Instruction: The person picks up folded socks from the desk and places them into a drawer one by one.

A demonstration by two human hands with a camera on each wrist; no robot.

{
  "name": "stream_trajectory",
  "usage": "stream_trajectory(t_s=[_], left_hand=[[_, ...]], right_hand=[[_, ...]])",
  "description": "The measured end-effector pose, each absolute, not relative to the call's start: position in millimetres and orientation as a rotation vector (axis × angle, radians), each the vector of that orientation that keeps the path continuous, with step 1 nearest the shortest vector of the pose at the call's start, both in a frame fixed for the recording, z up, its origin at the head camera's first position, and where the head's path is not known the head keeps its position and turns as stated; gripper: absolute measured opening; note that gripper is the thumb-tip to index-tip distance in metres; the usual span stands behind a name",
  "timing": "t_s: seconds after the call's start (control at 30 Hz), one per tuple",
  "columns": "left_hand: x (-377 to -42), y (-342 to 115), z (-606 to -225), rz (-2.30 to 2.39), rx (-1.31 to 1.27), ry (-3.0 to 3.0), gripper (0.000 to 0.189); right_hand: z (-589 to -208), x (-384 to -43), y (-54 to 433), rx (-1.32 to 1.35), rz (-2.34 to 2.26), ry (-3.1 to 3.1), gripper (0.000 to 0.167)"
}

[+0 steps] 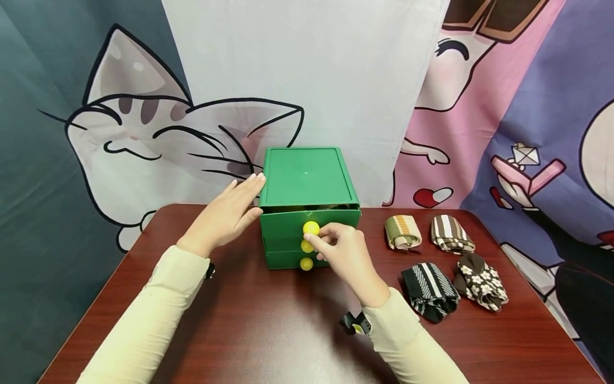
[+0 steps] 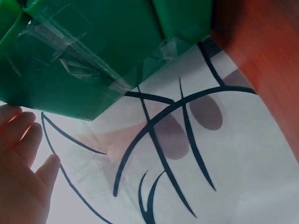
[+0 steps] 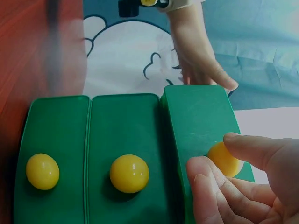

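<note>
A small green drawer cabinet (image 1: pixel 307 176) stands on the table, with three drawers, one above another, each bearing a round yellow knob. Its top drawer (image 1: pixel 283 226) juts out slightly, leaving a dark gap under the lid. Thumb and fingers of my right hand (image 1: pixel 347 250) pinch the top drawer's knob (image 3: pixel 224 158). The middle knob (image 3: pixel 129 173) and the bottom knob (image 3: pixel 42 171) are untouched, their drawers pushed in. My left hand (image 1: pixel 225 216) lies with straight fingers against the cabinet's upper left edge. What is inside the top drawer is mostly hidden.
Right of the cabinet lie rolled pieces of fabric, which look like socks: a green-and-orange striped roll (image 1: pixel 403 232), a brown-and-white striped roll (image 1: pixel 452 233), a black-and-white patterned roll (image 1: pixel 430 290) and a dark floral roll (image 1: pixel 481 282). A cartoon-printed curtain (image 1: pixel 307 80) hangs behind the brown table (image 1: pixel 259 330).
</note>
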State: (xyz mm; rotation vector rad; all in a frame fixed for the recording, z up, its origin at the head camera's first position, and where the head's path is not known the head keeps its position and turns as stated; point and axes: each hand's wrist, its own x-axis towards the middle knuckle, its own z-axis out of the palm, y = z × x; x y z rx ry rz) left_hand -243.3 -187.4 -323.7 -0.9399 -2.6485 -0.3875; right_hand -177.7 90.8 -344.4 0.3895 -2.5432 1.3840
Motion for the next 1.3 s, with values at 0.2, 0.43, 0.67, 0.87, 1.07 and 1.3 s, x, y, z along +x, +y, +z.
stream_trajectory(t_s=[0.2, 0.43, 0.67, 0.87, 1.07, 1.3], left_hand=[[-240, -182, -318, -0.279, -0.89, -2.667, 0.064], [-239, -177, -315, -0.18, -0.883, -2.645, 0.066], [-239, -177, -319, -0.181, -0.868, -2.661, 0.068], [-240, -174, -322, -0.211, -0.872, -2.657, 0.069], [-240, -174, -322, -0.23, -0.867, -2.659, 0.068], [-240, -172, -324, -0.273, -0.864, -2.65, 0.068]], right_hand=[[-345, -186, 89, 0.386, 1.383, -2.53, 0.022], [-348, -194, 85, 0.375, 1.367, -2.518, 0.022], [-351, -194, 83, 0.38, 1.37, -2.511, 0.022], [-359, -191, 88, 0.393, 1.392, -2.514, 0.017], [-367, -189, 95, 0.364, 1.389, -2.626, 0.015], [-385, -191, 96, 0.344, 1.38, -2.752, 0.024]])
